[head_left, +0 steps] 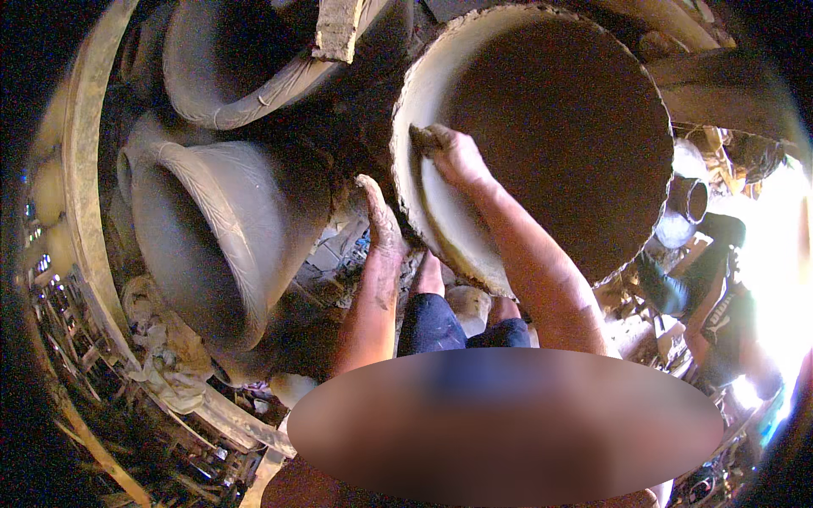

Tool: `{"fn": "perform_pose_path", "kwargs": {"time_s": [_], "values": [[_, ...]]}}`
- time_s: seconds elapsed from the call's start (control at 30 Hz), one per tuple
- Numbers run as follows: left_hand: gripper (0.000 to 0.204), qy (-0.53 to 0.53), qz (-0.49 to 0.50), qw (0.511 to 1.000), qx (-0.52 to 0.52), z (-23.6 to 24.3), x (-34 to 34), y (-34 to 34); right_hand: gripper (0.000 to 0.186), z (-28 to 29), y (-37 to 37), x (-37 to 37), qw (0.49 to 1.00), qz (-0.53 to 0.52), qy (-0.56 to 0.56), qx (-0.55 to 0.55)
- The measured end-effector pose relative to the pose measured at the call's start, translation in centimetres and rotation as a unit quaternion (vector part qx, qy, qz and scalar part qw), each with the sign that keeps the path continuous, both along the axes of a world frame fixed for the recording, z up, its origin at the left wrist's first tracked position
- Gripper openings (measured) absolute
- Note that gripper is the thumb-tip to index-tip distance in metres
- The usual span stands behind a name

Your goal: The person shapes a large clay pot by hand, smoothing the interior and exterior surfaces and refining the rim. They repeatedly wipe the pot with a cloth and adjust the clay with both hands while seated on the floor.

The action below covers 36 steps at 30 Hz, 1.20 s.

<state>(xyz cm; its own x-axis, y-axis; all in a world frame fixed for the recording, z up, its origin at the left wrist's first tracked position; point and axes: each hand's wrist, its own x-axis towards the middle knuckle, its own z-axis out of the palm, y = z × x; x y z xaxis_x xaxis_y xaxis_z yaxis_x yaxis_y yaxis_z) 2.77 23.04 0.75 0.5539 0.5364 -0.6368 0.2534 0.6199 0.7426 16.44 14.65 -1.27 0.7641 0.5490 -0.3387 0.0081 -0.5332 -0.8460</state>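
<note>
A large round clay pot (pixel 441 199) with a ragged, uneven rim stands in front of me, its inside deep in shadow. My right hand (pixel 457 157) reaches over the near rim and lies against the inner left wall. Its muddy fingers are closed, and whatever they may hold is too dark to make out. Outside the same wall, my left hand (pixel 383 222) is raised with its fingers stretched out and coated in wet clay. It is beside the pot's outer face; whether it touches cannot be told.
Left of me lies a big tilted clay pot (pixel 271 203), its rim wrapped in a thin covering. Another wrapped pot (pixel 246 114) stands behind it, near a wooden block (pixel 339 34). At right are a small jar (pixel 694 201) and another person (pixel 720 296). A curved wooden beam (pixel 85 169) runs along the left.
</note>
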Motion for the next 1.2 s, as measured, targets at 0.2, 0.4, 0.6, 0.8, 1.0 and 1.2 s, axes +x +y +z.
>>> {"fn": "perform_pose_path", "kwargs": {"time_s": [0.2, 0.4, 0.6, 0.8, 1.0, 1.2], "values": [[0.06, -0.122, 0.084, 0.982, 0.119, -5.2, 2.3, 3.6, 0.04, 6.0, -8.0, -7.4, 0.971, 0.176, -0.084, 0.141], [0.083, 0.014, 0.018, 0.994, 0.107, -1.4, 1.4, 1.3, 0.031, 4.3, -6.5, -3.0, 0.966, 0.15, -0.099, 0.186], [0.094, -0.073, 0.006, 0.997, -0.006, -1.5, 1.0, 0.8, 0.039, -1.0, -0.5, -1.3, 0.997, 0.011, -0.021, 0.068], [0.098, 0.058, -0.025, 0.976, 0.21, -3.1, 2.0, 2.0, 0.041, 6.9, -9.2, -7.6, 0.948, 0.215, -0.138, 0.191], [0.098, 0.074, -0.059, 0.993, 0.066, -0.7, 1.3, 1.2, 0.026, 2.7, -4.0, -1.7, 0.988, 0.101, -0.068, 0.092], [0.09, 0.039, -0.01, 0.991, 0.126, -2.6, 0.9, 1.0, 0.044, 0.2, -2.3, -3.7, 0.986, 0.09, 0.031, 0.14]]}}
